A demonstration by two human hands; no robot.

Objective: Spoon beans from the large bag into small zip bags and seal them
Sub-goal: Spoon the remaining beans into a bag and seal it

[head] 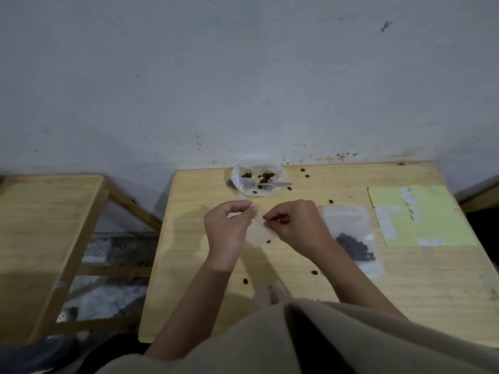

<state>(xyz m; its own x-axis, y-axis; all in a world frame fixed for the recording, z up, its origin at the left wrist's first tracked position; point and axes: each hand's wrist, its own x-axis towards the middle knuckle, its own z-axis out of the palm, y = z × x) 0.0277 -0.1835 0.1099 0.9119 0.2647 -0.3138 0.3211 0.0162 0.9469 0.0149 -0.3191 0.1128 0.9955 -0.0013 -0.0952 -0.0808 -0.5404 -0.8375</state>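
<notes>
Centrally, over the pale wooden table (189, 265), both hands pinch a small clear plastic zip bag (259, 225) by its upper edge. At about nine o'clock of the bag, the left hand (226, 228) curls its fingers with thumb and forefinger nipping the bag's rim; at three o'clock, the right hand (294, 225) does the same, fingertips pressed together on the strip. One dark bean shows low in this bag, which hangs slanted just above the tabletop.

At twelve o'clock, near the wall, lies the large crumpled clear plastic bag (258, 180) holding dark brown beans (266, 177), with a silver metal spoon (270, 184) resting across it, handle towards three o'clock. At four o'clock of the right hand, partly under the forearm, a second clear zip bag with a heap of beans (353, 238) lies flat. Loose beans are scattered over the table. At the three o'clock edge lies a pale yellow-green paper sheet (421, 217). A second wooden table (40, 225) stands at nine o'clock, well apart.
</notes>
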